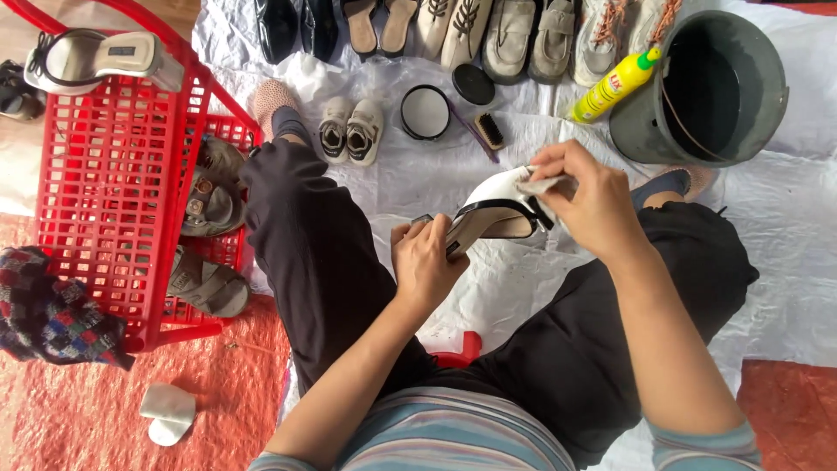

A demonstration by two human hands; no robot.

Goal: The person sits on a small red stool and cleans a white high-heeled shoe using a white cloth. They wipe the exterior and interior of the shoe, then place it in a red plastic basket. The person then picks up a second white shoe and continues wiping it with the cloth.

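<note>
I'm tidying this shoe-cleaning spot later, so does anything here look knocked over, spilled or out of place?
The yellow bottle lies tilted against the grey bucket rather than standing, though nothing looks spilled. The round tin sits open, its black lid beside it. The left hand and right hand hold the white shoe.

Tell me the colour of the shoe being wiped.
White with black trim, seen in the head view: shoe.

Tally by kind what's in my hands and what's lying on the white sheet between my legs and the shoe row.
White heeled shoe, in the left hand: 1
Cloth, in the right hand: 1
Small white shoes: 2
Round tin: 1
Black lid: 1
Brush: 1
Thin purple stick: 1
Yellow bottle: 1
Grey bucket: 1
Total: 10
</note>
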